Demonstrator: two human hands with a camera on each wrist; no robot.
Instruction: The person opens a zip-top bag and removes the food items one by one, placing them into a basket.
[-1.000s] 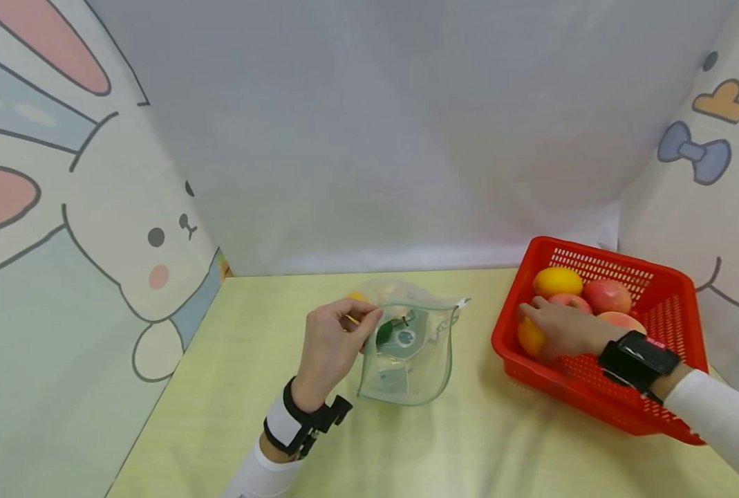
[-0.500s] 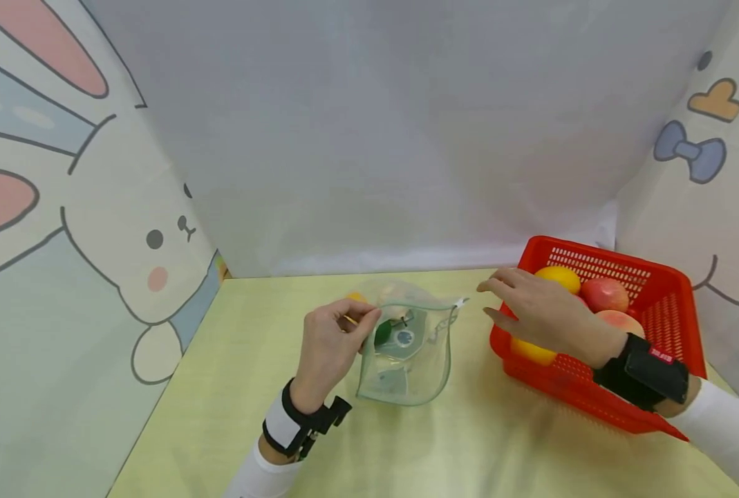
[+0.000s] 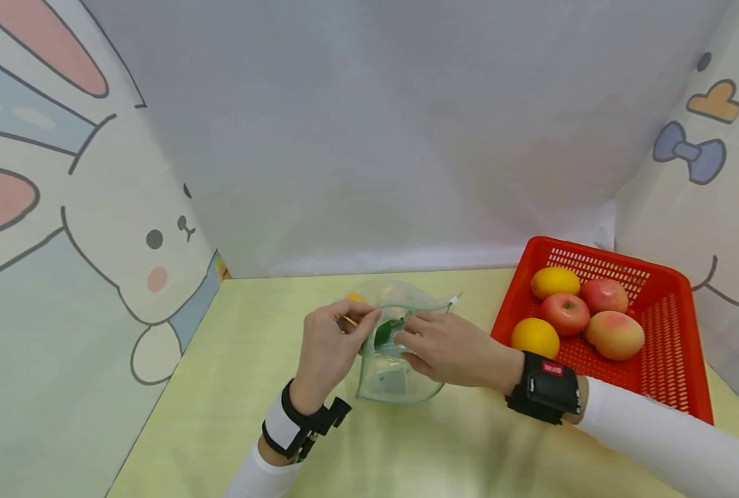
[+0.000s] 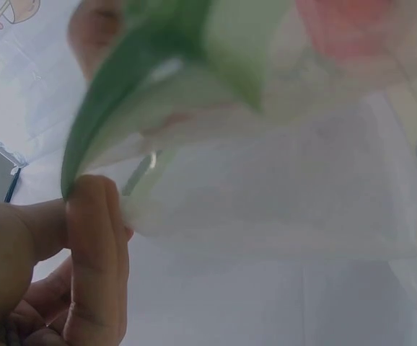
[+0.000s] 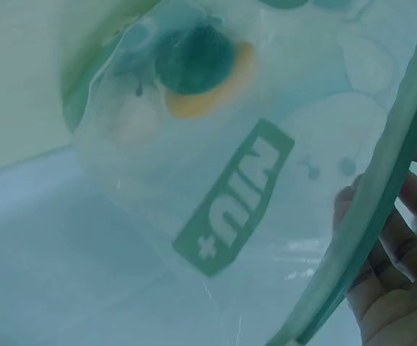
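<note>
The left hand (image 3: 333,346) still pinches the bag (image 3: 389,382); just right of that pinch, the right hand (image 3: 459,349) has arrived from the basket (image 3: 680,346) (can't tell whether it grips).

L grip (image 3: 333,346) pinching; R grip (image 3: 455,348) nr it w/ fingers (image 3: 417,340) bent.

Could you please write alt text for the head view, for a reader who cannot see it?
A person's left hand pinches the edge of a translucent, green-rimmed bag on a pale table, while the right hand is over the bag, exact contact unclear. To the right, a red basket holds five pieces of fruit.
</note>
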